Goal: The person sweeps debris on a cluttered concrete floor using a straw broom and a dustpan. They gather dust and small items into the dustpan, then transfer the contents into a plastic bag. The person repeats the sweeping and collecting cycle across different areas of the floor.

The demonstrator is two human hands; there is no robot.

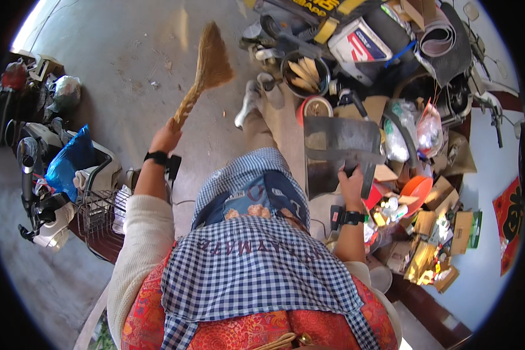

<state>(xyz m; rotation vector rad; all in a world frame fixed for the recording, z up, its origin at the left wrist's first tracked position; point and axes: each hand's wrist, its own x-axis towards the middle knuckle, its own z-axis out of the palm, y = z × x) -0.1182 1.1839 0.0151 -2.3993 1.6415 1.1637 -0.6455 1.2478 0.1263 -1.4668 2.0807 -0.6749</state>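
My left hand [166,139] grips the woven handle of a straw broom [214,59]. The broom's fanned bristles point away from me, over the concrete floor. On the other side, my right hand [352,183] is closed round the short handle of a dark, wide dustpan [328,153]. The dustpan is beside my right leg, in front of piled goods. Whether the broom's tips touch the floor I cannot tell. Scattered bits of litter [155,84] lie on the floor left of the broom.
A scooter with a wire basket [98,218] and a blue plastic bag [72,164] stands at left. At right are a black bucket of wooden pieces [306,74], a red tub [318,107], cardboard boxes [461,232] and an orange basin [418,192]. A white plastic container [358,41] sits further back.
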